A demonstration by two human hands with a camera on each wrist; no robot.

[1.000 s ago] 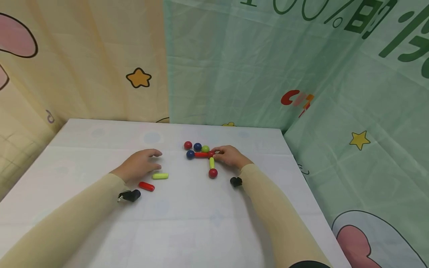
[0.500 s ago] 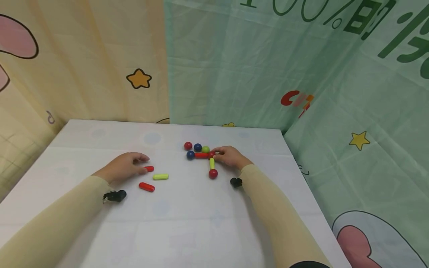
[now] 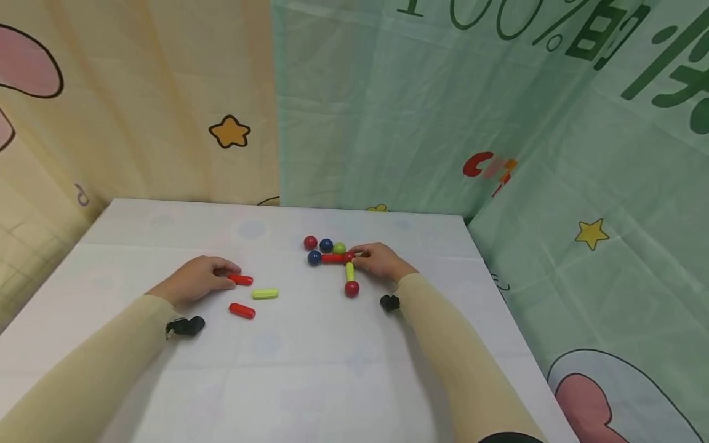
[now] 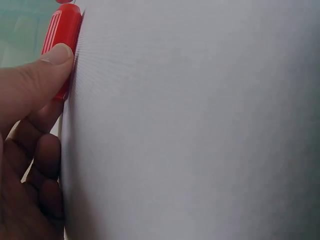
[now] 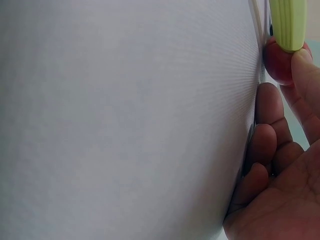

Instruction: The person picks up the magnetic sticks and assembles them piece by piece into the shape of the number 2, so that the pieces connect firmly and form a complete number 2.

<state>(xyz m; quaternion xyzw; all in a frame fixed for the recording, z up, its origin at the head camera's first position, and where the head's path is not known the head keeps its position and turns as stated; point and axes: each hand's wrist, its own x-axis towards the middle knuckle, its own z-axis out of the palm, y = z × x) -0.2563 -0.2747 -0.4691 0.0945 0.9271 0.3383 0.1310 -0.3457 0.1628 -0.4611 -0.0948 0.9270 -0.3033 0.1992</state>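
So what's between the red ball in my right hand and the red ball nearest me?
A yellow-green stick lies between the held red ball and the nearest red ball, as the head view shows.

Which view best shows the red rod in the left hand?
The left wrist view: the red rod appears largest there, with its lengthwise lines visible. The head view shows it small, partly covered by the left hand. The right wrist view does not show it.
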